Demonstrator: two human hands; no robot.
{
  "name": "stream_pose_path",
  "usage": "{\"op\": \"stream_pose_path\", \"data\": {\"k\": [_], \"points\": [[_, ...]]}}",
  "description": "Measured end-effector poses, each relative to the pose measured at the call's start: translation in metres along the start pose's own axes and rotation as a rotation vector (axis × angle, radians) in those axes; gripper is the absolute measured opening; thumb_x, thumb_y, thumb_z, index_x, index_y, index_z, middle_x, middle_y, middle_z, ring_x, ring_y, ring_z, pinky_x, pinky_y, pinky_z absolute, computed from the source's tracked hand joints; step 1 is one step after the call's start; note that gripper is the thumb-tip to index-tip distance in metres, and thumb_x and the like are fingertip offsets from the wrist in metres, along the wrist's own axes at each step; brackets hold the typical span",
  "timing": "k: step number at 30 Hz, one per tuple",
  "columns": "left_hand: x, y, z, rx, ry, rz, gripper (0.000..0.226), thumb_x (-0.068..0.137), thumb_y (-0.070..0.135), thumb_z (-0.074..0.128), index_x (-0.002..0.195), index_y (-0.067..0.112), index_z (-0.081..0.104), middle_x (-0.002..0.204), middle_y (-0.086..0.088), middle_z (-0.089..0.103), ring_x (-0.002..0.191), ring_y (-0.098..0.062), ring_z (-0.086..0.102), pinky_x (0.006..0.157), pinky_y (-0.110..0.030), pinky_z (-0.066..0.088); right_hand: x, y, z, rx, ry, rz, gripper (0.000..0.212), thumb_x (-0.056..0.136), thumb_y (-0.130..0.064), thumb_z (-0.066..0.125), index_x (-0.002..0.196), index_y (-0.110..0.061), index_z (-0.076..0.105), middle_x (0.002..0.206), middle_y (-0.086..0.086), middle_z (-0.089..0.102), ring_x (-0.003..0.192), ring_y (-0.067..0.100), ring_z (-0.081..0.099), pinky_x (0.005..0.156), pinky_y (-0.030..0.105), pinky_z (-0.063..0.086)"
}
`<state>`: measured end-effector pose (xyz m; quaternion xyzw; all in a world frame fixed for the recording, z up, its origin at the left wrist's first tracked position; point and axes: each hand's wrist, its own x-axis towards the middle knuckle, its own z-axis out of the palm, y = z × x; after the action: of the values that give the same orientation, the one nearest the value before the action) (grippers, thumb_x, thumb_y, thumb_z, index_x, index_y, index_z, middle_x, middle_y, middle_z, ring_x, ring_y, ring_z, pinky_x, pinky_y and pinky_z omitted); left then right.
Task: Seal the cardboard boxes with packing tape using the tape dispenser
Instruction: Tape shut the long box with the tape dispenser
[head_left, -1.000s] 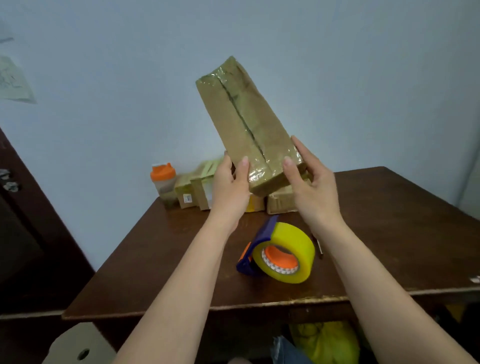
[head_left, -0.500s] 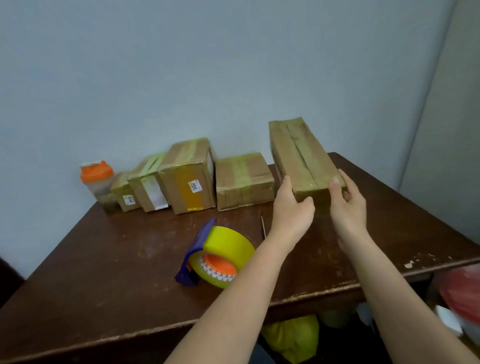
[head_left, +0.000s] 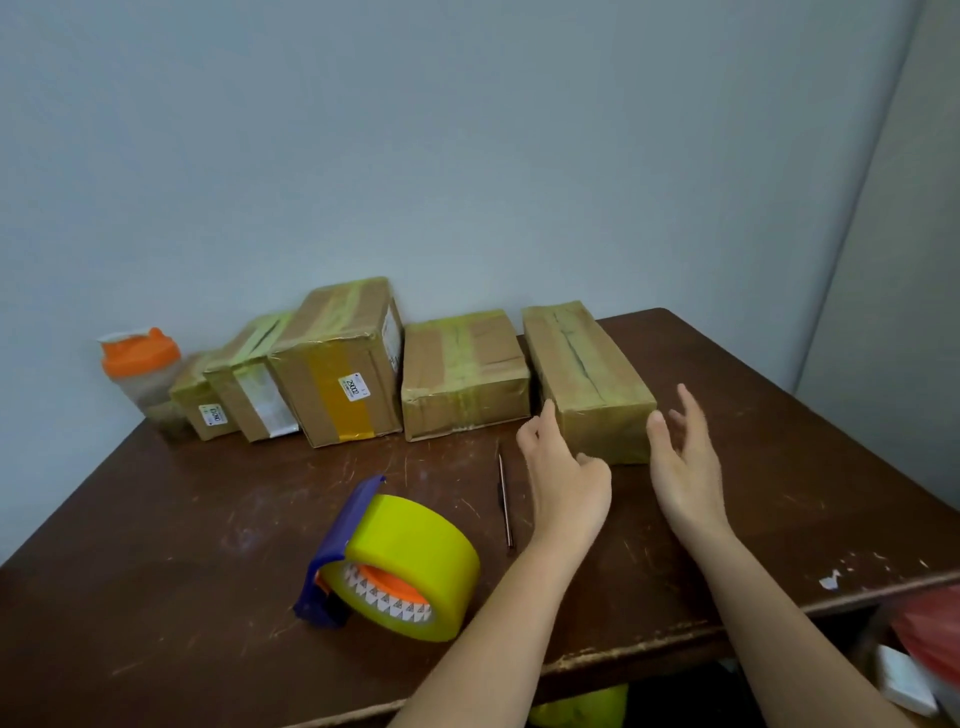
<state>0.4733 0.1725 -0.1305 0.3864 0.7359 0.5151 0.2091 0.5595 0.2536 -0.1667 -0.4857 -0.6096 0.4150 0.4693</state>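
Note:
A long taped cardboard box (head_left: 587, 374) lies flat on the brown table (head_left: 208, 519), at the right end of a row of boxes by the wall. My left hand (head_left: 563, 478) hovers just off its near left corner, fingers relaxed and holding nothing. On the other side my right hand (head_left: 683, 462) is open with spread fingers, just clear of the box's near right corner. The tape dispenser (head_left: 395, 564), a purple frame carrying a yellow tape roll with an orange core, lies on the table in front of my left forearm.
Other taped boxes stand along the wall: a flat one (head_left: 462, 374), a tall one (head_left: 337, 364), and two smaller ones (head_left: 254, 379) (head_left: 202, 400). An orange-lidded shaker bottle (head_left: 143, 374) stands far left. A pen (head_left: 505, 499) lies beside my left hand. The table's front edge is close.
The long box went from held up in the air to lying on the table at the row's right end. Both hands have let go of it and drawn slightly back.

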Motion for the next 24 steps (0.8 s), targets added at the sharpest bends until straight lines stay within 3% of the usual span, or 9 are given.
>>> {"op": "stream_pose_path", "data": {"k": [2, 4, 9, 14, 19, 24], "points": [[-0.002, -0.006, 0.007, 0.043, 0.099, 0.02, 0.063, 0.089, -0.004, 0.049, 0.143, 0.022, 0.032, 0.135, 0.002, 0.029, 0.108, -0.008, 0.047, 0.09, -0.017, 0.04, -0.001, 0.006, 0.0, 0.007, 0.098, -0.04, 0.047, 0.099, -0.024, 0.052, 0.143, -0.033, 0.038, 0.134, 0.003, 0.046, 0.114, 0.011, 0.048, 0.097, 0.027, 0.04], [-0.002, -0.011, 0.014, 0.064, 0.094, 0.03, 0.062, 0.085, -0.007, 0.05, 0.135, 0.024, 0.032, 0.126, 0.001, 0.033, 0.106, -0.014, 0.052, 0.087, -0.021, 0.046, 0.003, 0.01, 0.0, 0.011, 0.13, -0.089, 0.048, 0.095, -0.014, 0.056, 0.137, -0.032, 0.044, 0.118, 0.001, 0.049, 0.094, 0.006, 0.051, 0.082, 0.017, 0.041], [0.006, -0.017, 0.027, -0.055, 0.038, -0.043, 0.072, 0.084, -0.01, 0.049, 0.141, 0.025, 0.022, 0.124, -0.001, 0.039, 0.102, -0.011, 0.054, 0.088, -0.02, 0.047, 0.017, 0.013, 0.002, 0.008, -0.055, -0.154, 0.051, 0.095, -0.016, 0.058, 0.14, -0.034, 0.042, 0.093, -0.003, 0.056, 0.084, 0.01, 0.057, 0.069, 0.017, 0.043], [0.029, -0.028, 0.033, -0.07, 0.041, -0.06, 0.072, 0.082, -0.009, 0.054, 0.139, 0.027, 0.028, 0.127, 0.003, 0.04, 0.094, -0.009, 0.059, 0.085, -0.022, 0.05, 0.044, 0.017, 0.008, -0.121, -0.084, -0.194, 0.038, 0.096, -0.025, 0.057, 0.134, -0.025, 0.054, 0.094, -0.007, 0.061, 0.086, 0.005, 0.058, 0.077, 0.025, 0.053], [0.049, -0.029, 0.04, -0.003, 0.116, -0.129, 0.062, 0.082, -0.002, 0.054, 0.132, 0.031, 0.04, 0.13, 0.004, 0.03, 0.091, -0.017, 0.062, 0.083, -0.036, 0.056, 0.07, 0.021, 0.016, -0.078, -0.01, -0.127, 0.031, 0.098, -0.023, 0.055, 0.128, -0.021, 0.062, 0.107, -0.002, 0.065, 0.09, 0.003, 0.056, 0.086, 0.023, 0.049], [0.064, -0.031, 0.048, 0.031, 0.181, -0.12, 0.05, 0.085, 0.006, 0.055, 0.13, 0.025, 0.045, 0.138, 0.011, 0.035, 0.103, -0.02, 0.06, 0.081, -0.028, 0.043, 0.082, 0.021, 0.028, -0.164, -0.056, -0.145, 0.032, 0.101, -0.022, 0.049, 0.131, -0.02, 0.061, 0.13, -0.004, 0.061, 0.118, 0.008, 0.052, 0.096, 0.02, 0.037]]}}
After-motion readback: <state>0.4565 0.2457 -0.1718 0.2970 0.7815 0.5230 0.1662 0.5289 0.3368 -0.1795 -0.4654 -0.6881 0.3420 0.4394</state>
